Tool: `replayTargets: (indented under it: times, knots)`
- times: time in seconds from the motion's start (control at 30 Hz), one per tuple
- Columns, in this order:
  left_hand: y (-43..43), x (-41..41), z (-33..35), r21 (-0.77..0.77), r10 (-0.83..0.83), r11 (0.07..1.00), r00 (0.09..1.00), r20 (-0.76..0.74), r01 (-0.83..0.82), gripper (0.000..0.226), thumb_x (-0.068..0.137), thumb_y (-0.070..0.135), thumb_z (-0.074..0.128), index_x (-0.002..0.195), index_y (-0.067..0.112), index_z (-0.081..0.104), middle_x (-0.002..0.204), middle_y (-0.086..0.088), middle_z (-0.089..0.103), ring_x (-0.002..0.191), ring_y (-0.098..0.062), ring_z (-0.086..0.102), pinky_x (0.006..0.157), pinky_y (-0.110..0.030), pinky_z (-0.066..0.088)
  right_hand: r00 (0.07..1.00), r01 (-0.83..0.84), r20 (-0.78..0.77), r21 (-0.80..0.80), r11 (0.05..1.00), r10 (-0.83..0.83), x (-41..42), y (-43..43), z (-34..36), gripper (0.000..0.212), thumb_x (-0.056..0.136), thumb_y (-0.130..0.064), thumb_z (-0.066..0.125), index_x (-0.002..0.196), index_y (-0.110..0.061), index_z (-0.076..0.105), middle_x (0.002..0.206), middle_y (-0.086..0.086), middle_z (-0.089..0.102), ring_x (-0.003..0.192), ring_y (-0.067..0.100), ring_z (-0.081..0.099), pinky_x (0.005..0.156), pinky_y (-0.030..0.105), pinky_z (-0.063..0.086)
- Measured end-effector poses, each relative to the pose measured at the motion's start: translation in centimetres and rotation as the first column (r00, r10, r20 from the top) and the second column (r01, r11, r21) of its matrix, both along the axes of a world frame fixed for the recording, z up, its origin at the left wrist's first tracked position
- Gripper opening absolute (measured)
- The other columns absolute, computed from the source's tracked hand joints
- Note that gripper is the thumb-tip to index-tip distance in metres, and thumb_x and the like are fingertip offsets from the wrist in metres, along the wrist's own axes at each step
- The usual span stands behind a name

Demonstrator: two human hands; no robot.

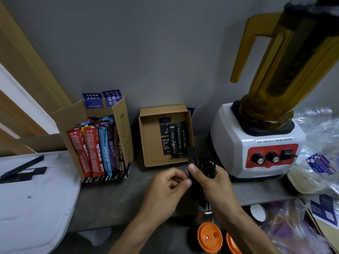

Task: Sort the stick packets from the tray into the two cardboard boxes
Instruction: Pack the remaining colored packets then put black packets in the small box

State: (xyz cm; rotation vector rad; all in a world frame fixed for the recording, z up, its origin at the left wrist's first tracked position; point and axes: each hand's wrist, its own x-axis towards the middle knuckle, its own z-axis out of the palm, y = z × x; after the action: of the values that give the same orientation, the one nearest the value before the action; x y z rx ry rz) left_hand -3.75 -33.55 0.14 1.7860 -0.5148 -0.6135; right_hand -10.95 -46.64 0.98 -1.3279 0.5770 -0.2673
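Far left of frame: white tray (36,198) on the tabletop (113,200). At least two leftover dark packets (23,170) lie near its upper edge; the rest of the tray I see is bare, though its left part runs out of frame.

Left of centre: tall cardboard box (122,125), open front facing me, against the wall. It is packed with coloured stick packets (95,153) standing upright: red, blue and purple, with more rows behind. This side looks close to finished.

Centre: flat cardboard box (148,143), just beside the tall one but apart from it. A few boxed black packets (177,140) lie flat against its right wall. Most of its floor is bare, so it has plenty of room.

Lower centre: left hand (168,187), fingers curled, thumb and forefinger closing on the left edge of the held bundle, apparently pinching one packet out of it.

Just right of it: right hand (211,182), wrapped round a fanned bundle of black stick packets (200,162), held above the tabletop in front of the flat box's lower right corner.

Right: blender (256,143) with an amber jug, plastic wrapping beyond it, orange lids (209,237) at the bottom edge.

My read: sorting is well along. The coloured ones are done or nearly so. What remains is the black ones: the bundle in hand, then the tray's leftovers.
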Motion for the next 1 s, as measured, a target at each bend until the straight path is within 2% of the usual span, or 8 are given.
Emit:
replayTargets:
  times: [0.13, 0.23, 0.33, 0.43, 0.6, 0.8, 0.87, 1.0]
  knots:
    - [-0.5, 1.0, 0.7, 0.07, 0.004, 0.998, 1.0, 0.012, -0.005, 0.009, 0.094, 0.018, 0.065, 0.086, 0.021, 0.069, 0.072, 0.003, 0.067, 0.067, -0.005, 0.062, 0.064, -0.017, 0.047, 1.0, -0.013, 0.012, 0.003, 1.0, 0.013, 0.1, -0.2, 0.1, 0.027, 0.082, -0.036, 0.067, 0.095, -0.014, 0.074, 0.089, 0.007, 0.076, 0.088, 0.02, 0.073, 0.077, 0.033, 0.058]
    - [-1.6, 4.7, 0.7, 0.173, 0.2, 0.96, 0.971, 0.134, -0.221, 0.011, 0.096, 0.021, 0.062, 0.088, 0.028, 0.066, 0.083, 0.007, 0.067, 0.079, -0.009, 0.065, 0.066, -0.018, 0.045, 0.999, 0.025, -0.02, -0.018, 1.0, -0.025, -0.3, -0.6, 0.0, 0.028, 0.087, -0.039, 0.064, 0.092, -0.012, 0.069, 0.069, 0.004, 0.062, 0.065, 0.017, 0.06, 0.06, 0.025, 0.049]
    - [-3.1, 8.8, 0.1, 0.257, 0.29, 0.903, 0.931, 0.224, -0.343, 0.016, 0.096, 0.018, 0.06, 0.085, 0.028, 0.066, 0.089, 0.005, 0.069, 0.087, -0.011, 0.066, 0.07, -0.023, 0.05, 0.997, 0.052, -0.065, -0.01, 0.999, -0.052, -0.5, -0.7, -0.8, 0.019, 0.091, -0.034, 0.064, 0.095, -0.016, 0.068, 0.072, 0.006, 0.063, 0.066, 0.017, 0.059, 0.06, 0.026, 0.049]
    - [-4.2, 10.5, -1.1, 0.325, 0.29, 0.874, 0.926, 0.243, -0.36, 0.02, 0.096, 0.012, 0.056, 0.084, 0.023, 0.067, 0.093, 0.002, 0.07, 0.094, -0.015, 0.066, 0.078, -0.026, 0.049, 0.989, 0.106, -0.099, -0.052, 0.993, -0.111, 0.2, -1.2, -1.9, 0.011, 0.096, -0.026, 0.061, 0.103, -0.02, 0.068, 0.082, 0.002, 0.066, 0.074, 0.016, 0.062, 0.064, 0.027, 0.048]
    - [-4.7, 10.7, -1.9, 0.357, 0.271, 0.862, 0.921, 0.279, -0.361, 0.016, 0.098, 0.011, 0.055, 0.091, 0.018, 0.068, 0.099, 0.0, 0.068, 0.1, -0.014, 0.062, 0.079, -0.024, 0.044, 0.978, 0.084, -0.177, -0.163, 0.983, -0.113, 2.7, -1.9, -3.6, 0.012, 0.099, -0.023, 0.059, 0.095, -0.014, 0.066, 0.067, 0.004, 0.065, 0.061, 0.014, 0.062, 0.058, 0.029, 0.047]
    - [-4.3, 10.8, -2.3, 0.439, 0.178, 0.832, 0.914, 0.365, -0.338, 0.016, 0.095, 0.005, 0.056, 0.093, 0.014, 0.07, 0.103, -0.001, 0.066, 0.098, -0.014, 0.061, 0.077, -0.021, 0.044, 0.977, 0.067, -0.19, -0.151, 0.986, -0.096, 2.9, -1.4, -4.3, 0.008, 0.099, -0.025, 0.058, 0.099, -0.02, 0.064, 0.071, 0.004, 0.066, 0.058, 0.007, 0.063, 0.049, 0.018, 0.044]
    - [-4.4, 10.7, -2.4, 0.436, 0.188, 0.827, 0.905, 0.382, -0.355, 0.017, 0.095, 0.005, 0.057, 0.089, 0.016, 0.069, 0.102, -0.001, 0.068, 0.094, -0.012, 0.062, 0.078, -0.022, 0.049, 0.977, 0.068, -0.19, -0.145, 0.987, -0.096, 2.9, -1.4, -4.2, 0.009, 0.099, -0.026, 0.058, 0.1, -0.02, 0.065, 0.073, 0.004, 0.067, 0.06, 0.007, 0.063, 0.051, 0.02, 0.045]
    - [-4.5, 10.7, -3.0, 0.418, 0.226, 0.835, 0.916, 0.331, -0.357, 0.026, 0.095, 0.009, 0.06, 0.075, 0.026, 0.058, 0.092, -0.005, 0.071, 0.084, -0.018, 0.071, 0.075, -0.037, 0.063, 0.977, 0.095, -0.176, -0.126, 0.987, -0.117, 2.9, -1.3, -4.2, 0.01, 0.099, -0.024, 0.058, 0.102, -0.019, 0.066, 0.075, 0.005, 0.069, 0.056, 0.005, 0.063, 0.051, 0.02, 0.046]
